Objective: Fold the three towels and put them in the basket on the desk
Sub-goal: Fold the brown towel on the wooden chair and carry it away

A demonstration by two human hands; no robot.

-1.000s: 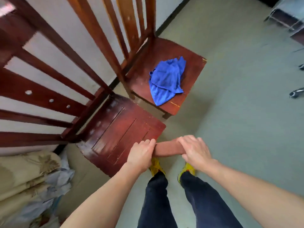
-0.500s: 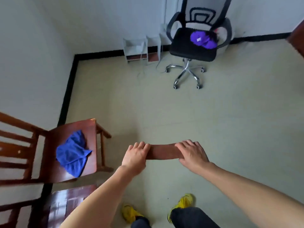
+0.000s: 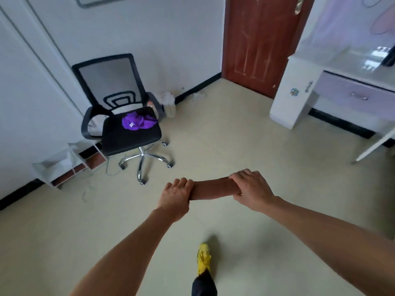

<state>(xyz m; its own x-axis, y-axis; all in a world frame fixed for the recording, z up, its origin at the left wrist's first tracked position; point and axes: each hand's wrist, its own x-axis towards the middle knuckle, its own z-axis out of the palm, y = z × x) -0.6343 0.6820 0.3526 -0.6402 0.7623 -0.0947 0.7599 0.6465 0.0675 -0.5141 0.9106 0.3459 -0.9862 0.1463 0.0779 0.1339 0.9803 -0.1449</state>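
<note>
currently left grip (image 3: 175, 196), right grip (image 3: 252, 190) clutch brown towel (image 3: 213, 189); purple towel (image 3: 137, 122) on chair (image 3: 128, 139).

1. I held the folded towel (image 3: 213, 190) between my left hand (image 3: 175, 195) and right hand (image 3: 251, 189), one at each end.
2. The office chair (image 3: 128, 139) stood ahead to my left, a crumpled towel (image 3: 137, 122) on its seat.
3. A low shelf (image 3: 64, 165) sat left of the chair, against the wall.
4. The desk (image 3: 288, 103) stood far right, the door (image 3: 263, 43) just left of it.
</note>
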